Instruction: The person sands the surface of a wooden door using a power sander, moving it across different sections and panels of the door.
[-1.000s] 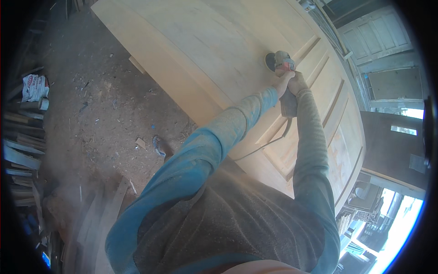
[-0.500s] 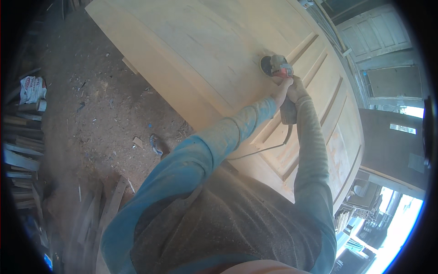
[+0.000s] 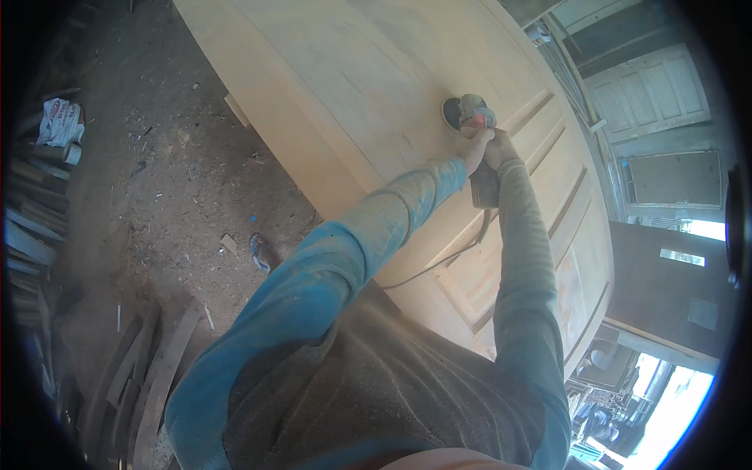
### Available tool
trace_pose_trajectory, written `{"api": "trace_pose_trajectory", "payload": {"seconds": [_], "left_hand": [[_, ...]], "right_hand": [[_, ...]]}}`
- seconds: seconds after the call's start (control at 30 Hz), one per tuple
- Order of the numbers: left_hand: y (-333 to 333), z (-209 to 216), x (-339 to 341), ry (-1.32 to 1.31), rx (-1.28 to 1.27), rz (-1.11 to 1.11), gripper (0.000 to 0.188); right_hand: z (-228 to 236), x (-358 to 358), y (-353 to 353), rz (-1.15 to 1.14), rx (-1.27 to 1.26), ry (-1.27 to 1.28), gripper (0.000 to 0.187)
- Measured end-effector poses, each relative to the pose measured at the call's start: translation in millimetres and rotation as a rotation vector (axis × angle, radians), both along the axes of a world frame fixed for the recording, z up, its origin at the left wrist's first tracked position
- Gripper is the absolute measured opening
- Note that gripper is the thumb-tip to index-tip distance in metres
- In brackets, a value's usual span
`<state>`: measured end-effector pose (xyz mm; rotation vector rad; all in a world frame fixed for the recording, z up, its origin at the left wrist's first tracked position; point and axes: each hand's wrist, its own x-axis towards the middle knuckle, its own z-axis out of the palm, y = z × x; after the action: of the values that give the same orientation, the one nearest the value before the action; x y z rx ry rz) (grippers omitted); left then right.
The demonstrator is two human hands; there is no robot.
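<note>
An angle grinder (image 3: 485,189) with a round sanding disc (image 3: 451,114) rests disc-first against a large pale wooden panelled door (image 3: 345,70). My left hand (image 3: 473,146) is closed on the grinder near its grey and red head. Just to its right, my right hand (image 3: 500,147) wraps round the body of the same tool. The fingers of both hands are partly hidden. From the grinder's rear end a dark cord (image 3: 439,265) runs across the door toward my body. Grooved panels (image 3: 540,133) lie to the right of the disc; the flat part under it looks dusty.
Wood strips (image 3: 133,376) and stacked timber (image 3: 35,227) lie on the left, by a white bag (image 3: 61,124). Shavings and scraps litter the dirt floor (image 3: 180,172). More doors (image 3: 650,92) and a brown board (image 3: 658,274) stand at the right.
The view has shifted slightly, so the floor and door sit differently in it. Both hands still hold the grinder, whose disc stays on nearly the same area of the door.
</note>
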<state>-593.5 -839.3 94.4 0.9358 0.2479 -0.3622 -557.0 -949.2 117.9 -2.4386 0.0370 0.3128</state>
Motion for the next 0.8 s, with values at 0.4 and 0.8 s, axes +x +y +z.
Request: {"api": "trace_pose_trajectory", "payload": {"seconds": [0.4, 0.8], "left_hand": [[0.4, -21.5, -31.5, -0.021, -0.054, 0.414, 0.045], [7.2, -33.2, -96.4, -0.042, 0.076, 0.391, 0.040]], "right_hand": [[-53.4, -3.0, 11.5, 0.265, 0.154, -0.309, 0.034], [-22.6, -71.9, 34.8, 0.239, 0.491, 0.055, 0.037]]}}
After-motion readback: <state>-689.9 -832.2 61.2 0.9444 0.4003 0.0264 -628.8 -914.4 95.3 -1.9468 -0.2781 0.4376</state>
